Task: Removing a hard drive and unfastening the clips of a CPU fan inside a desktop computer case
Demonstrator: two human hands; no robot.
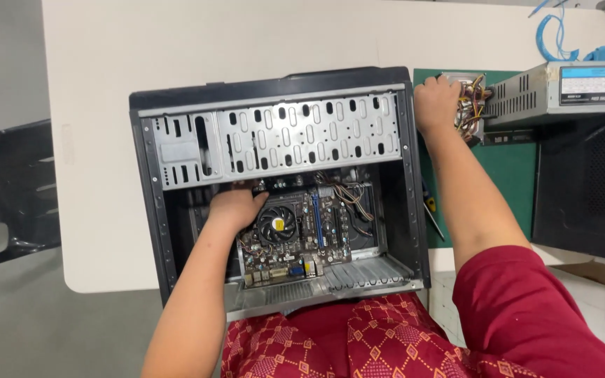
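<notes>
Computer case: open, at the desk's near edge.
Left hand: inside, resting on the circuit board; grip indiscernible.
Right hand: grasping the wire bundle of the power supply.

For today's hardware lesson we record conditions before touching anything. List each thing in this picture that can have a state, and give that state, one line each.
Black desktop computer case: lying on its side, side panel off, inside exposed.
Green motherboard with round black fan: mounted in the case.
Grey metal power supply box: outside the case, on the table, cable bundle hanging out.
Left hand: inside the case, at the motherboard's edge.
Right hand: on the power supply's coloured cable bundle.
</notes>
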